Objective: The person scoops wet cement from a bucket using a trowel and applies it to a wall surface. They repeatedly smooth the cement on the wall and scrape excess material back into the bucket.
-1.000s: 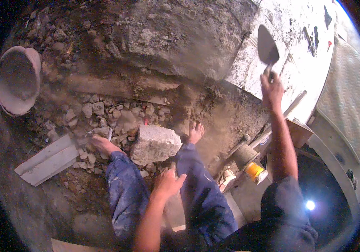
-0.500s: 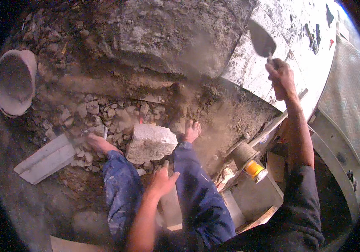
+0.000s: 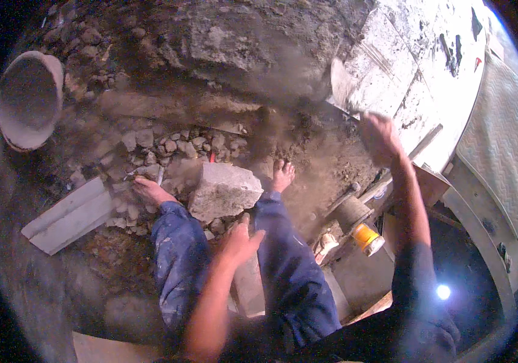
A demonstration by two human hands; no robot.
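My right hand (image 3: 381, 138) is closed round the handle of a trowel (image 3: 342, 83), at the edge of the white, dirt-smeared tiles (image 3: 386, 66). The trowel's blade is blurred by motion and points away from me. My left hand (image 3: 241, 243) is between my knees, just below a rough pale stone block (image 3: 225, 190), its forefinger and thumb apart and nothing visible in it. Under that hand lies a grey slab (image 3: 249, 287). The block rests on rubble between my bare feet.
A large round bucket (image 3: 29, 101) stands at the far left. Broken stones (image 3: 174, 145) cover the ground beyond my feet. A pale grooved board (image 3: 68, 216) lies at left. At right are a yellow-banded roll (image 3: 368, 239), a quilted mat (image 3: 498, 145) and a bright light (image 3: 443, 292).
My right hand has swung left and nearer with the trowel, from over the tiles to their edge. My left hand has barely moved. A bright light now shows at lower right.
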